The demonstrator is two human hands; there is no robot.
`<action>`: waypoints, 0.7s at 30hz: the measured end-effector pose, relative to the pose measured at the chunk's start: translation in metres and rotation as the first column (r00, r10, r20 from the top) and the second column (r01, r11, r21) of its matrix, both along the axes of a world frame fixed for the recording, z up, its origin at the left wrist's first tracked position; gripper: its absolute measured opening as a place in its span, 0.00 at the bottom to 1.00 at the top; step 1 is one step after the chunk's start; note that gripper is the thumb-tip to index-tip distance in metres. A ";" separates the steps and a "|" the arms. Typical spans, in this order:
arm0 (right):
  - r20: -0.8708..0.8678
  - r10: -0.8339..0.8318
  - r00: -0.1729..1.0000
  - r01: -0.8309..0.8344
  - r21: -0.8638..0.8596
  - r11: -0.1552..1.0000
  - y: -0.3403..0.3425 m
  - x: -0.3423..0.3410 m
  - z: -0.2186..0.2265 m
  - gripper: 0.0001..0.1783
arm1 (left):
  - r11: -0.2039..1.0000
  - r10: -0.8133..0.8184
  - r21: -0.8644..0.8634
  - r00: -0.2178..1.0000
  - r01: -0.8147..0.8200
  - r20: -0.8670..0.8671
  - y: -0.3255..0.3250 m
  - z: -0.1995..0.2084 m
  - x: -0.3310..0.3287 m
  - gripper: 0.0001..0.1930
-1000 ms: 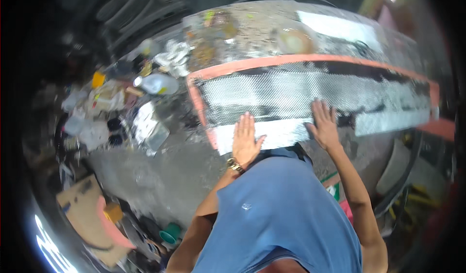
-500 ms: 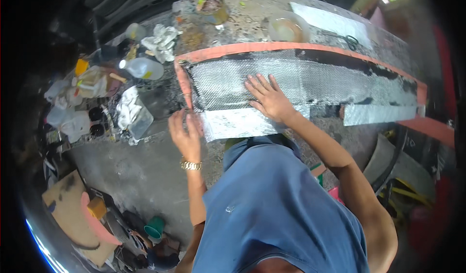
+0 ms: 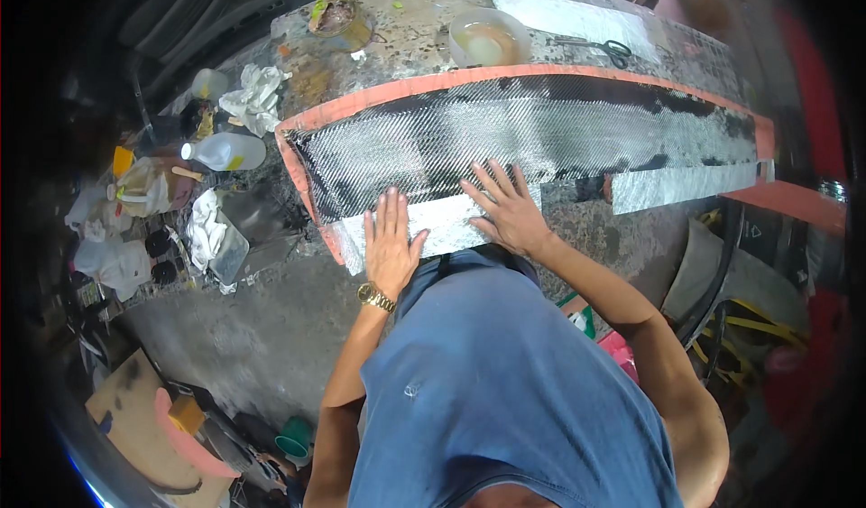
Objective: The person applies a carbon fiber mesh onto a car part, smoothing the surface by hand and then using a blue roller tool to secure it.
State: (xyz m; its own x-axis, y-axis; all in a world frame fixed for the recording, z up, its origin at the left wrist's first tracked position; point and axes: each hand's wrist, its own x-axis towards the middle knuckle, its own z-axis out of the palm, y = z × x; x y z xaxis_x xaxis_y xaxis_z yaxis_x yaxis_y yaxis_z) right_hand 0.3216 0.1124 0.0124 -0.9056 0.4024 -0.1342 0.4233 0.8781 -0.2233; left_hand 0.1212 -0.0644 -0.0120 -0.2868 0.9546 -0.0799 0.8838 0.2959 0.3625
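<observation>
A long strip of woven silver-black cloth [image 3: 559,124], carbon-fibre-like in weave, lies over a curved mould with a salmon-coloured rim [image 3: 397,88]. Along its near edge hangs a shiny silvery-white sheet [image 3: 442,226]. My left hand [image 3: 391,246] rests flat on that sheet, fingers straight and pointing away from me, tips at the cloth's near border. To its right, my right hand [image 3: 511,208] lies spread, its fingertips on the woven cloth and its palm over the silvery sheet. Neither hand grasps anything. Another silvery strip [image 3: 681,188] covers the near edge farther right.
Behind the mould are a can [image 3: 341,25], a translucent bowl [image 3: 488,39], scissors [image 3: 616,52] and a white sheet [image 3: 577,23]. At left stand a plastic jug [image 3: 225,152], crumpled rags [image 3: 255,100] and a tub [image 3: 230,254]. A green bucket [image 3: 294,438] stands on the floor.
My left hand has moved from the mould's left corner onto the silvery sheet and flattened. My right hand has slid toward me, down to the cloth's near edge. The whole view has shifted slightly.
</observation>
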 end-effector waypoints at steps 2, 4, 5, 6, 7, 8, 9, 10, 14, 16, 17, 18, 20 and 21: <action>0.005 -0.075 0.997 0.075 0.010 0.997 0.003 0.018 -0.003 0.38 | 1.000 0.025 -0.008 0.998 -0.025 -0.054 -0.007 -0.004 -0.001 0.39; 0.025 -0.158 0.987 0.158 0.008 0.987 0.007 0.034 -0.001 0.38 | 0.999 0.043 -0.004 0.997 -0.043 -0.063 -0.008 -0.004 -0.001 0.40; 0.035 -0.198 0.980 0.198 0.009 0.980 0.009 0.041 0.000 0.39 | 0.999 0.049 -0.004 0.997 -0.050 -0.054 -0.009 -0.005 0.001 0.40; 0.013 -0.234 0.972 0.234 0.007 0.972 0.010 0.045 0.002 0.38 | 0.998 0.061 -0.008 0.997 -0.062 -0.050 -0.012 -0.003 0.001 0.40; 0.007 -0.283 0.959 0.283 0.033 0.959 0.012 0.051 0.004 0.37 | 0.997 0.077 -0.012 0.996 -0.077 -0.045 -0.015 -0.003 0.001 0.40; 0.000 -0.328 0.945 0.328 0.058 0.943 0.015 0.059 0.007 0.35 | 0.996 0.094 0.014 0.995 -0.094 -0.019 -0.016 -0.004 0.001 0.39; -0.018 -0.361 0.932 0.362 0.073 0.929 0.016 0.063 0.010 0.34 | 0.998 0.069 0.009 0.998 -0.069 -0.003 -0.019 -0.004 0.003 0.37; -0.075 -0.458 0.886 0.452 -0.086 0.888 0.015 0.074 0.018 0.31 | 0.998 0.064 -0.005 0.998 -0.064 -0.008 -0.024 -0.005 0.003 0.36; -0.026 -0.857 0.514 0.655 -0.633 0.412 -0.046 0.166 0.028 0.18 | 0.995 -0.020 0.103 0.998 0.014 0.056 -0.028 0.024 0.014 0.27; 0.280 -0.922 0.268 0.616 -0.786 -0.059 -0.110 0.220 -0.042 0.23 | 0.983 0.034 0.176 0.993 -0.053 0.109 -0.037 0.042 0.016 0.20; 0.489 -0.845 0.215 0.645 -0.722 -0.253 -0.133 0.233 -0.056 0.22 | 0.971 0.064 0.215 0.983 -0.101 0.173 -0.030 0.055 0.017 0.17; 0.626 -0.748 0.219 0.674 -0.652 -0.348 -0.145 0.240 -0.059 0.21 | 0.955 0.113 0.242 0.966 -0.170 0.232 -0.031 0.063 0.017 0.13; 0.721 -0.628 0.294 0.727 -0.595 -0.343 -0.139 0.241 -0.041 0.20 | 0.863 0.276 0.354 0.922 -0.362 0.270 -0.039 0.063 0.011 0.09; 0.715 -0.604 0.352 0.737 -0.610 -0.292 -0.123 0.229 -0.024 0.19 | 0.798 0.345 0.408 0.891 -0.444 0.293 -0.041 0.063 0.002 0.07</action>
State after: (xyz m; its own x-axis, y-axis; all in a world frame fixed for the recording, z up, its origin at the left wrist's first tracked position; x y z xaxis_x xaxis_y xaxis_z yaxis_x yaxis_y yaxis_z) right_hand 0.5504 -0.0108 -0.0111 -0.0998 0.3301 -0.9387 0.6672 -0.6777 -0.3092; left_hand 0.1236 -0.1054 0.0511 -0.6717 0.7022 0.2363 0.6228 0.3623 0.6935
